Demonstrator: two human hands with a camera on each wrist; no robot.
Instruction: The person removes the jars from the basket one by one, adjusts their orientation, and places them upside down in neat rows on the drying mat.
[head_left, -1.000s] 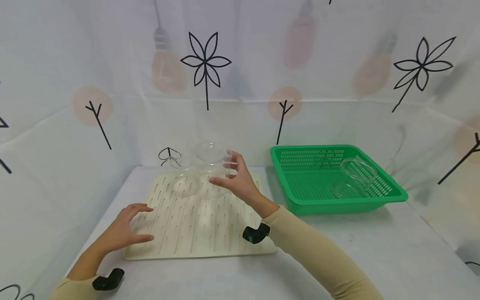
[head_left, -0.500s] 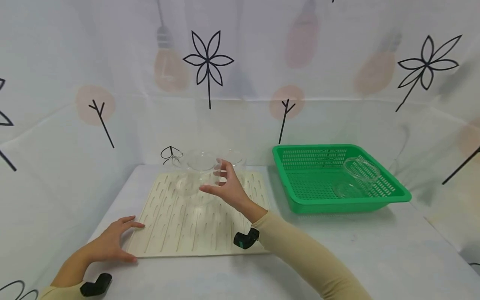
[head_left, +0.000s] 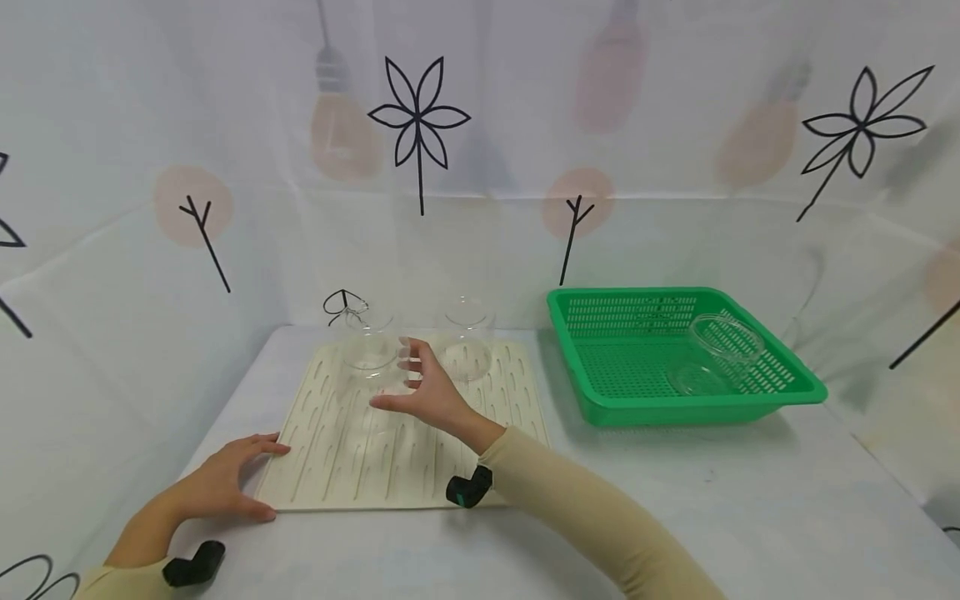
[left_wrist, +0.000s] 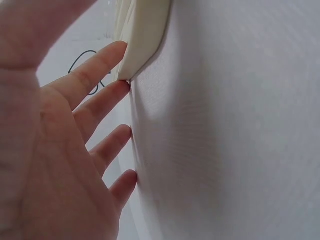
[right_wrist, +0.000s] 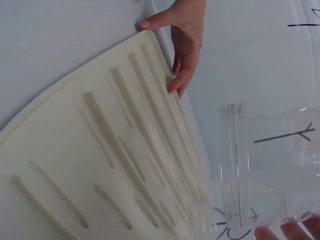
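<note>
My right hand (head_left: 429,392) is over the middle of a cream ridged drying mat (head_left: 480,417), thumb and fingers spread round a clear container. In the right wrist view this transparent container (right_wrist: 270,165) has a thick rim, with my fingertips (right_wrist: 295,231) at its lower side. Its outline is faint in the head view, overlapping another clear container (head_left: 371,321) behind. A further clear cylindrical container (head_left: 465,342) stands at the mat's back right. My left hand (head_left: 217,483) touches the mat's front left corner, fingers (left_wrist: 107,102) fairly straight along the edge.
To the right of the mat stands a green perforated basket (head_left: 592,408). Clear round containers (head_left: 723,337) lie at its right side. A white patterned cloth (head_left: 487,250) hangs behind the white-covered table (head_left: 675,500).
My right hand has moved left and toward me with a clear container. A container now stands at the mat's back right. My left hand has lowered to the mat's front left corner.
</note>
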